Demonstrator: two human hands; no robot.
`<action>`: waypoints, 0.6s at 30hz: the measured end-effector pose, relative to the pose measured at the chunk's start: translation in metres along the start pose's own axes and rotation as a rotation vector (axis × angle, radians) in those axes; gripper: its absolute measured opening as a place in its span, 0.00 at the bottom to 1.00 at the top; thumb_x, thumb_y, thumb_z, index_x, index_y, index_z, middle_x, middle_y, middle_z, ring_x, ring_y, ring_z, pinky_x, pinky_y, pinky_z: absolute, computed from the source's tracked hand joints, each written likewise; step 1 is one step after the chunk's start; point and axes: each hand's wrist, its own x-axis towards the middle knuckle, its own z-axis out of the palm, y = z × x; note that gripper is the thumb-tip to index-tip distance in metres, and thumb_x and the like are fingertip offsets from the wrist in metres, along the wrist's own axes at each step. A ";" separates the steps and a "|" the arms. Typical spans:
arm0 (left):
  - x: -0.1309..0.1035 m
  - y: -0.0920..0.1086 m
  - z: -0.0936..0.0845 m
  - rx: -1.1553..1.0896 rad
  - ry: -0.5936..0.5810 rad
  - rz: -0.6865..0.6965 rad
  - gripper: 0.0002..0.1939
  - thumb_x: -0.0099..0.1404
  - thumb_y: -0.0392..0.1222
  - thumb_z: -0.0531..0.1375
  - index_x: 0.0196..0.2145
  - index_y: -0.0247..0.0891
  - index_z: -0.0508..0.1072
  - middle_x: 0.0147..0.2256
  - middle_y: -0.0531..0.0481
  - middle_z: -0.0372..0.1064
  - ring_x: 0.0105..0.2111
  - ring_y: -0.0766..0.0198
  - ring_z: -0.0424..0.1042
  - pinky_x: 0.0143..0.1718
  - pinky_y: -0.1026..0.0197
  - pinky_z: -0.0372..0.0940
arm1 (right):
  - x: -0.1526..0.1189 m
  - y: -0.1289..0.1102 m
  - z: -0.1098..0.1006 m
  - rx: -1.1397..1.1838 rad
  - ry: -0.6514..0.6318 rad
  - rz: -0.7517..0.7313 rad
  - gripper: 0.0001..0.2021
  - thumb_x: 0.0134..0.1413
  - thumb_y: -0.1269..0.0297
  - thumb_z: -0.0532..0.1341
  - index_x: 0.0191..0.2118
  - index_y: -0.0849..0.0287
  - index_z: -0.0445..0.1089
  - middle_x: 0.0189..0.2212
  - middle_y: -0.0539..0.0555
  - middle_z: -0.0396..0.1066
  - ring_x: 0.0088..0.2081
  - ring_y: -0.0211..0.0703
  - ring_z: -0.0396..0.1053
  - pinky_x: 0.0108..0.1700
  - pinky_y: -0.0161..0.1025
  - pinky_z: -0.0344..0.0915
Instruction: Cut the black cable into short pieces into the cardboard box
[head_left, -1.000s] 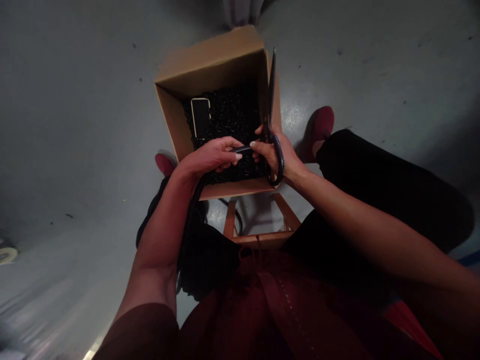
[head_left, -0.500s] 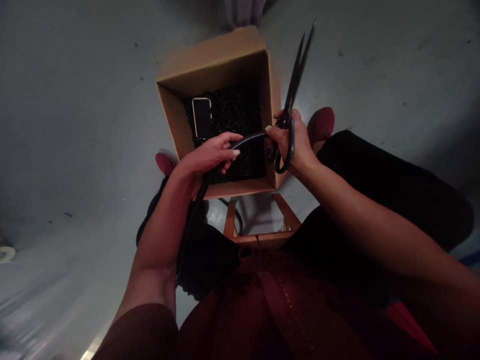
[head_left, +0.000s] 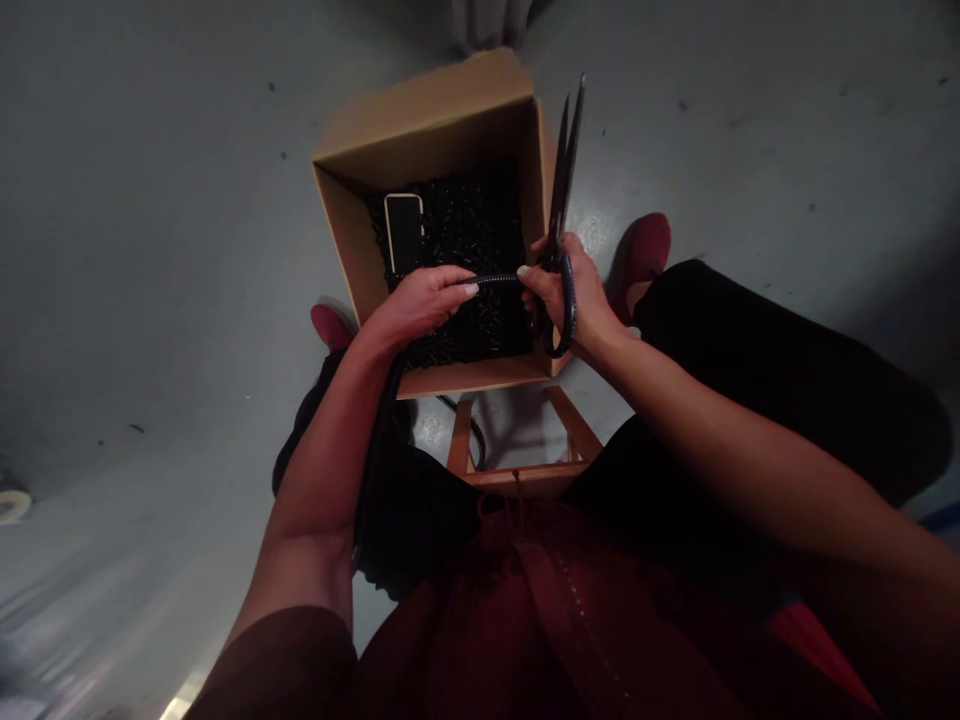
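Note:
A black ribbed tube (head_left: 495, 280) stretches between my two hands above an open cardboard box (head_left: 427, 120). My left hand (head_left: 431, 303) pinches it between thumb and fingers, and the rest of its length trails down along my left forearm. With my right hand (head_left: 566, 285) I grip a pair of dark scissors (head_left: 562, 190), blades pointing up and slightly apart. The thumb and fingers of that hand also pinch the tube's right end. Many small black cut pieces (head_left: 465, 220) fill the bottom of the box. A phone with a pale edge (head_left: 404, 233) lies on them.
A wooden stool or frame (head_left: 525, 480) stands between my legs, with a loop of black tube (head_left: 478, 445) beside it. My shoes show either side of the box, the right shoe (head_left: 649, 245) closer to the scissors. A tape roll (head_left: 13, 505) lies at far left.
My right hand has moved a little left and down with the scissors, whose blades now stand more upright. The tube between my hands has gone from arched to nearly straight and looks shorter.

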 end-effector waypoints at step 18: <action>0.004 -0.017 -0.034 0.071 0.229 0.101 0.20 0.61 0.48 0.57 0.47 0.36 0.75 0.26 0.52 0.65 0.24 0.70 0.59 0.25 0.67 0.54 | -0.014 -0.021 0.014 0.050 -0.021 0.171 0.08 0.60 0.63 0.57 0.41 0.57 0.57 0.31 0.49 0.65 0.26 0.32 0.65 0.30 0.32 0.66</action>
